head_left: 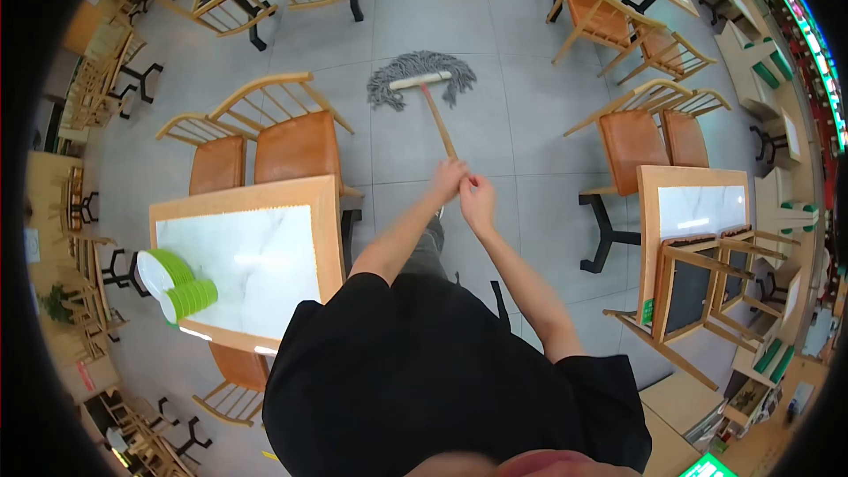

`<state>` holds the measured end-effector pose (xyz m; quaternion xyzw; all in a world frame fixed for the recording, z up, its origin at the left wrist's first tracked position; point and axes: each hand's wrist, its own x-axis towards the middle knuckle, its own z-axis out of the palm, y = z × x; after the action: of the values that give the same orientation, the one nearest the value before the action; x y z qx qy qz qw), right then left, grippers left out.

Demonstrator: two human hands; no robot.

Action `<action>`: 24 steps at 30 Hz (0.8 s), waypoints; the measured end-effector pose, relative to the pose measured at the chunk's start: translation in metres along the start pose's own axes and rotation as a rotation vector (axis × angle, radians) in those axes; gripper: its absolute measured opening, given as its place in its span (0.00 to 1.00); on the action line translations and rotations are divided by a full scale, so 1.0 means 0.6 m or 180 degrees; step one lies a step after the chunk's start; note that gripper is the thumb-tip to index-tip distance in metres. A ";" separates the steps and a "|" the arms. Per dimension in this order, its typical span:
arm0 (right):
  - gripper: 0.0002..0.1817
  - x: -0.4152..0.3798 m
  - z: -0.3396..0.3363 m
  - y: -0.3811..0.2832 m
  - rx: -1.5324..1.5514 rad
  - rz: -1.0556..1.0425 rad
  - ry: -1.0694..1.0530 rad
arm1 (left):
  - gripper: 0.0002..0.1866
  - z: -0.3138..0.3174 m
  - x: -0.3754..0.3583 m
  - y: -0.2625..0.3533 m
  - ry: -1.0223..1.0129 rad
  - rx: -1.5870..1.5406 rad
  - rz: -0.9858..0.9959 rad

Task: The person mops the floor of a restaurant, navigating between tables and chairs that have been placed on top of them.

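Observation:
A mop with a grey string head [424, 66] lies spread on the grey tiled floor, its wooden handle [438, 124] running back toward me. My left hand [450, 180] is wrapped round the handle. Close beside it on the right, my right hand [477, 201] has its fingers closed near the handle's upper end; the two hands touch or nearly touch. What lies inside the right hand's fingers is hidden.
To the left is a marble-topped table [331, 238] with stacked green bowls [190, 299] and orange-seated chairs [298, 146]. Another table [649, 212] on the right bears upturned chairs [698, 287]. More chairs [601, 18] stand farther off on both sides.

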<state>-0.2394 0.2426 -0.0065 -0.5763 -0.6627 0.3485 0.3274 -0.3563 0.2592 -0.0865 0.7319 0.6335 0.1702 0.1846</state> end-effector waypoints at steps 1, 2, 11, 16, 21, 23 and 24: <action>0.16 0.043 0.035 0.017 -0.0105 0.0092 -0.0163 | 0.08 -0.001 0.029 -0.038 0.0317 0.0064 0.0024; 0.17 0.077 0.077 0.040 -0.0031 0.0340 -0.0244 | 0.08 -0.023 0.052 -0.055 0.0145 0.0061 -0.0087; 0.25 0.024 -0.040 -0.013 0.1002 0.2064 -0.1879 | 0.10 -0.017 0.021 0.017 -0.0498 0.0492 -0.0013; 0.25 -0.189 -0.203 0.047 0.1050 0.2150 -0.2067 | 0.08 0.054 -0.134 0.198 -0.0636 0.0392 0.0599; 0.31 -0.428 -0.340 0.151 0.0064 0.0851 -0.1893 | 0.05 0.087 -0.268 0.377 -0.1846 0.0141 0.1245; 0.32 -0.504 -0.385 0.169 -0.0203 0.0630 -0.1835 | 0.06 0.104 -0.311 0.440 -0.2158 -0.0087 0.1594; 0.31 -0.518 -0.427 0.127 -0.0155 0.0996 -0.1928 | 0.08 0.120 -0.326 0.463 -0.2158 -0.0296 0.1769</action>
<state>0.0533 -0.0371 0.0584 -0.5489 -0.6416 0.5339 0.0444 -0.1086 0.0254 -0.0172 0.8798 0.3078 -0.0080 0.3620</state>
